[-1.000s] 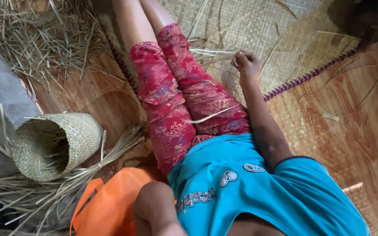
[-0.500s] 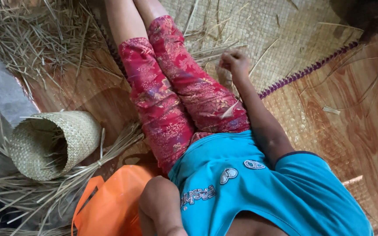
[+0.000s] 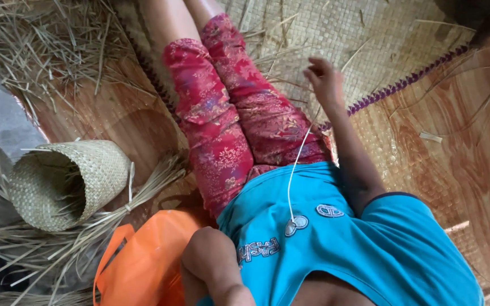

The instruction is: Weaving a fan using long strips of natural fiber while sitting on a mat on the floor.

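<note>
**Seated person lifts a thin pale strip from the lap with the right hand**

Far to the left of the hand and lower in the view, a small woven basket (image 3: 86, 175) lies on its side with its mouth facing left. A bundle of straw (image 3: 143, 192) touches it. Below that, an orange bag (image 3: 148, 266) sits against the person's hip. The left arm (image 3: 211, 260) is bent at the bottom edge, and its hand is out of view.

Just left of the hand, legs in red flowered trousers (image 3: 222, 130) stretch away from the camera. The strip (image 3: 293, 175) curves up from the front of the blue shirt (image 3: 313, 249) to just below the wrist.

The right hand (image 3: 325, 82) is raised above the right thigh. Its fingers are loosely curled and half closed. It appears to pinch the strip's upper end, though the grip itself is hidden behind the wrist.

Under and beyond the hand lies a woven mat (image 3: 370, 34) scattered with loose straws. Its purple border (image 3: 404, 85) runs to the right of the hand, and past it is the wood-patterned floor (image 3: 472, 158).

The strip looks thin and easy to crease. A light pinch near its end and a smooth, steady pull along its length would likely keep it flat and unkinked. Keeping it above the lap should stop it snagging on the cloth.
</note>
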